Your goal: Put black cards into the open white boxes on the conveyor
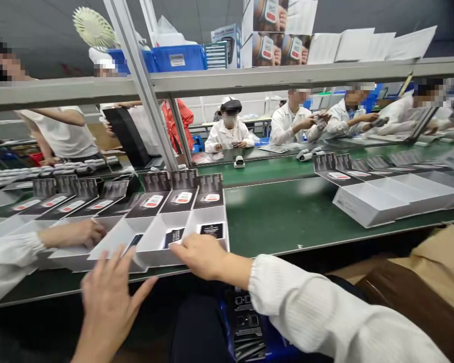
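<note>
My left hand (109,297) is in the lower left with its fingers spread, holding nothing, just in front of the near edges of the open boxes. My right hand (202,254), in a white sleeve, has its fingers curled at the front wall of a white open packaging box (159,258), pinching its edge. Dark printed leaflets (211,230) lie inside the nearest boxes. Their raised black lids (181,196) show a picture of a white device. At the left, a co-worker's hand (73,234) in a white sleeve reaches into another box.
More open white boxes (366,201) stand on the green worktable (272,217) to the right. A blue bin (245,322) of dark printed leaflets sits below the table edge. Metal rails (287,75) cross overhead. Co-workers in white (229,133) sit across the table.
</note>
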Tool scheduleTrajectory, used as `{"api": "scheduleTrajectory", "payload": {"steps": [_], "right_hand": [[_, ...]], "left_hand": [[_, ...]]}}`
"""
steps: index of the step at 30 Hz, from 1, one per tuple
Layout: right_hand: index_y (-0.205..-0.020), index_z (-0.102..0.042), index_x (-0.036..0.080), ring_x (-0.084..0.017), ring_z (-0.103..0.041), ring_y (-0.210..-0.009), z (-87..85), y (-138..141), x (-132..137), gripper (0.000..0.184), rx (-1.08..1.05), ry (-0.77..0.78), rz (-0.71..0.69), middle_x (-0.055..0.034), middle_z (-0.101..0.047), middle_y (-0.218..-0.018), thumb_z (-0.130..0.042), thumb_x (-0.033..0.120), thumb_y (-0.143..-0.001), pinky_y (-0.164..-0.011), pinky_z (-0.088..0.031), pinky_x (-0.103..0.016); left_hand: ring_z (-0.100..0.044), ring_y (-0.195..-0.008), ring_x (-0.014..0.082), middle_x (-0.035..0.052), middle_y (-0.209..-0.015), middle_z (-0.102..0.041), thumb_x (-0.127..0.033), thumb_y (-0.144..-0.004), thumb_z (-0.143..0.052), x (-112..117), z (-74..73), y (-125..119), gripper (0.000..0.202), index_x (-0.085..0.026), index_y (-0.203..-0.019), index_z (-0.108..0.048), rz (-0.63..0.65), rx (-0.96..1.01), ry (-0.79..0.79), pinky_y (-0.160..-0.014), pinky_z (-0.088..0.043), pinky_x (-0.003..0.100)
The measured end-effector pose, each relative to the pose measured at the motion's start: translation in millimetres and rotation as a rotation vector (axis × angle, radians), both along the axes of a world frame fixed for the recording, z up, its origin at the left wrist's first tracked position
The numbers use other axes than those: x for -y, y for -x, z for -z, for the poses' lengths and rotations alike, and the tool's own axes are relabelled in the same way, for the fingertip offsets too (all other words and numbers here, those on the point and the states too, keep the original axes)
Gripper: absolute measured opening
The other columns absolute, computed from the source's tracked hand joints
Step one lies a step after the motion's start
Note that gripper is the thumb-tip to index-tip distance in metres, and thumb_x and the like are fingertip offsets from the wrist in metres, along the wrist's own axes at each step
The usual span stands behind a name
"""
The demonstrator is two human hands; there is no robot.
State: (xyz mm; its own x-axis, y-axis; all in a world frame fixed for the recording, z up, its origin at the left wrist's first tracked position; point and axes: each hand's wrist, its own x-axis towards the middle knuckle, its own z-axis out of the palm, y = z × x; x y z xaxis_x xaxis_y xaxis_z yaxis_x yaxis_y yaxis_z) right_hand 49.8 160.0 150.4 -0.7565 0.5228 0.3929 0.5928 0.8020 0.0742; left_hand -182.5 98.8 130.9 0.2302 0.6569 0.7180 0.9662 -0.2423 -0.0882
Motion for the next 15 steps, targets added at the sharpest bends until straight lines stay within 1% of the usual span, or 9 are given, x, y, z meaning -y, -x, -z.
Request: {"api": "scheduleTrajectory", "payload": {"steps": [2, 3, 4, 5, 7, 9, 11, 13, 15], "right_hand": [[-0.122, -0.055, 0.015, -0.025, -0.058, -0.104, -11.4, 17, 2, 0.028, 0.027, 0.016, -0.024, -0.0101, -0.067, -0.105, -0.054, 0.022, -0.095, -0.088, -0.047, -0.038], [-0.121, -0.057, 0.013, -0.028, -0.055, -0.114, -16.4, 21, 6, 0.029, 0.021, 0.009, -0.007, -0.0139, -0.065, -0.113, -0.057, 0.025, -0.095, -0.098, -0.043, -0.045], [-0.119, -0.058, 0.010, -0.032, -0.049, -0.122, -20.5, 20, 12, 0.031, -0.003, -0.001, 0.022, -0.0182, -0.062, -0.120, -0.060, 0.027, -0.093, -0.105, -0.037, -0.051], [-0.117, -0.059, 0.009, -0.034, -0.044, -0.127, -23.5, 15, 19, 0.032, -0.044, -0.007, 0.052, -0.0213, -0.059, -0.125, -0.061, 0.028, -0.092, -0.108, -0.032, -0.055], [-0.114, -0.060, 0.009, -0.035, -0.045, -0.127, -25.2, -8, 34, 0.027, -0.142, 0.018, 0.073, -0.0222, -0.057, -0.127, -0.060, 0.026, -0.092, -0.109, -0.029, -0.060], [-0.111, -0.061, 0.015, -0.032, -0.049, -0.123, -20.5, -45, 48, 0.019, -0.206, 0.077, 0.035, -0.0167, -0.060, -0.124, -0.057, 0.024, -0.095, -0.109, -0.030, -0.062], [-0.115, -0.062, 0.020, -0.030, -0.051, -0.125, -7.5, -92, 62, 0.020, -0.220, 0.127, -0.001, -0.0121, -0.061, -0.128, -0.054, 0.023, -0.096, -0.109, -0.033, -0.061], [-0.123, -0.061, 0.024, -0.029, -0.053, -0.125, 15.9, -148, 75, 0.028, -0.203, 0.124, -0.013, -0.0101, -0.060, -0.132, -0.050, 0.022, -0.098, -0.108, -0.037, -0.059], [-0.129, -0.060, 0.032, -0.027, -0.056, -0.122, 49.1, -207, 87, 0.032, -0.180, 0.102, -0.028, -0.0060, -0.061, -0.132, -0.051, 0.028, -0.098, -0.107, -0.041, -0.053]], "left_hand": [[-0.031, -0.143, 0.0398, 0.0172, -0.150, -0.041, -0.052, -0.096, -0.037, -14, -0.1, -21, 0.061, -0.027, -0.151, -0.026, 0.195, -0.011, 0.049, -0.110, -0.031, 0.062], [-0.034, -0.142, 0.0377, 0.0172, -0.150, -0.041, -0.055, -0.097, -0.033, -20, -0.2, -29, 0.060, -0.027, -0.150, -0.030, 0.253, -0.019, 0.076, -0.110, -0.031, 0.060], [-0.037, -0.140, 0.0364, 0.0174, -0.151, -0.040, -0.058, -0.097, -0.030, -25, -0.5, -35, 0.060, -0.026, -0.148, -0.034, 0.278, -0.040, 0.114, -0.109, -0.032, 0.059], [-0.041, -0.137, 0.0358, 0.0177, -0.150, -0.042, -0.060, -0.096, -0.028, -29, -1.0, -39, 0.060, -0.026, -0.145, -0.039, 0.267, -0.065, 0.153, -0.108, -0.032, 0.059], [-0.047, -0.130, 0.0354, 0.0174, -0.144, -0.050, -0.058, -0.097, -0.031, -35, -2.7, -41, 0.054, -0.023, -0.131, -0.054, 0.153, -0.109, 0.226, -0.105, -0.034, 0.058], [-0.053, -0.121, 0.0348, 0.0156, -0.135, -0.059, -0.051, -0.097, -0.039, -39, -5.4, -33, 0.041, -0.021, -0.111, -0.064, 0.008, -0.136, 0.277, -0.102, -0.036, 0.057], [-0.057, -0.115, 0.0332, 0.0143, -0.132, -0.062, -0.045, -0.096, -0.044, -42, -9.6, -14, 0.033, -0.020, -0.100, -0.064, -0.095, -0.155, 0.323, -0.100, -0.038, 0.054], [-0.058, -0.114, 0.0321, 0.0136, -0.135, -0.060, -0.042, -0.095, -0.048, -44, -16.5, 19, 0.028, -0.019, -0.101, -0.063, -0.187, -0.171, 0.396, -0.101, -0.038, 0.054], [-0.056, -0.120, 0.0334, 0.0142, -0.136, -0.058, -0.037, -0.095, -0.051, -42, -27.5, 63, 0.023, -0.018, -0.104, -0.062, -0.296, -0.166, 0.457, -0.104, -0.036, 0.058]]}}
